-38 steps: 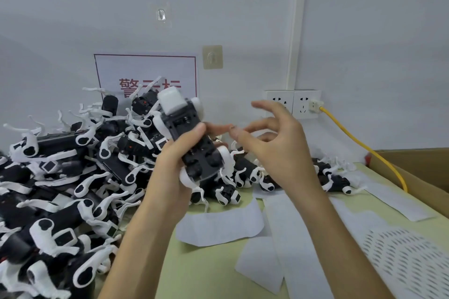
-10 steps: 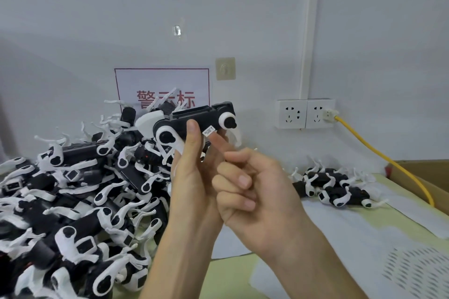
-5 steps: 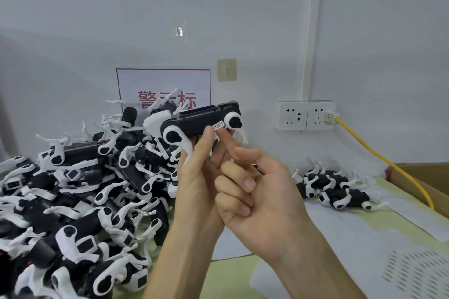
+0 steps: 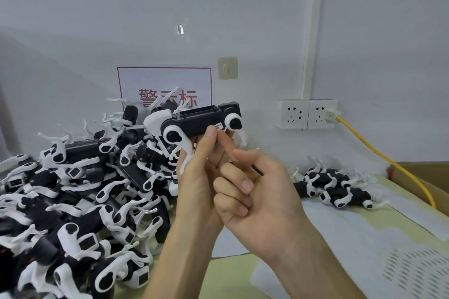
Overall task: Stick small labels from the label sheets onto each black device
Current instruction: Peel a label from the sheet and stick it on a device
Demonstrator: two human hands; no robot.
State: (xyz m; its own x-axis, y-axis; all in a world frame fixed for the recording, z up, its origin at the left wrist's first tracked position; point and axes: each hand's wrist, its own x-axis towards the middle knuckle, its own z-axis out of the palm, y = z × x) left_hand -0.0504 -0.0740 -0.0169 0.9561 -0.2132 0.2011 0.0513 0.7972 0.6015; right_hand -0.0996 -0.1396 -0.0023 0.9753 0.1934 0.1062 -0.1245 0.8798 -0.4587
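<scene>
Left fingers point(image 4: 208, 139) grasp the long black plastic device point(image 4: 194, 122); right forefinger point(image 4: 224, 141) presses its small white label point(image 4: 218, 127). I fear a lifted corner from uneven pressure.

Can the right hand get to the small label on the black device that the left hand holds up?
Likely yes: the index fingertip of the right hand is at the label on the black device, nothing between; the left hand grips just beside it.
</scene>
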